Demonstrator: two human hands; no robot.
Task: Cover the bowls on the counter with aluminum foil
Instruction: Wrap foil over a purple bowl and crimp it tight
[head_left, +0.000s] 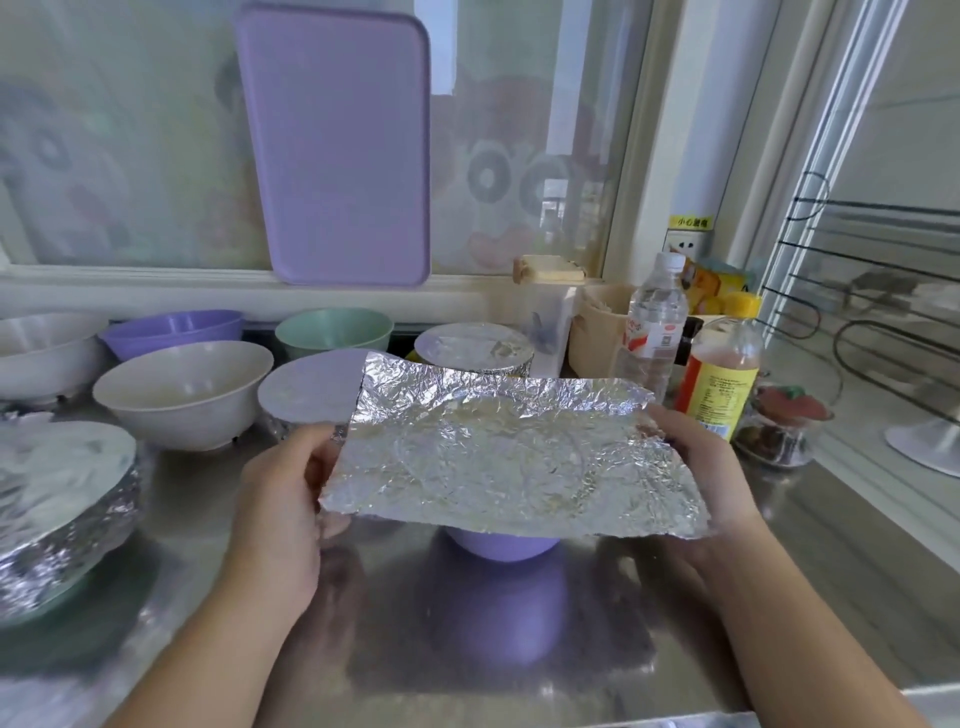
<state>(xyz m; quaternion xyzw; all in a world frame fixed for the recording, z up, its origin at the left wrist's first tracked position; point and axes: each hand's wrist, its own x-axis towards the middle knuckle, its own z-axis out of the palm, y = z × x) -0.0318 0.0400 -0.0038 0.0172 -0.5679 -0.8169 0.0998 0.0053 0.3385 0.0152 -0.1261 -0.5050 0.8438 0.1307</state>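
A crinkled sheet of aluminum foil (511, 449) is stretched flat between my two hands above a purple bowl (501, 545), which shows only at its lower side. My left hand (283, 499) grips the foil's left edge and my right hand (698, 467) grips its right edge. Three bowls carry foil covers: one at the left front (57, 499), one in the middle (306, 389) and one further back (475, 345). Uncovered bowls stand behind: white (182, 389), white at far left (41, 348), purple (174, 327), green (332, 327).
A steel counter (395, 623) runs under everything. A purple tray (337, 145) leans on the window. At the right stand a water bottle (654, 322), an orange-labelled bottle (722, 374), a small jar (779, 426) and a beige container (597, 322). A wire rack (878, 270) fills the right side.
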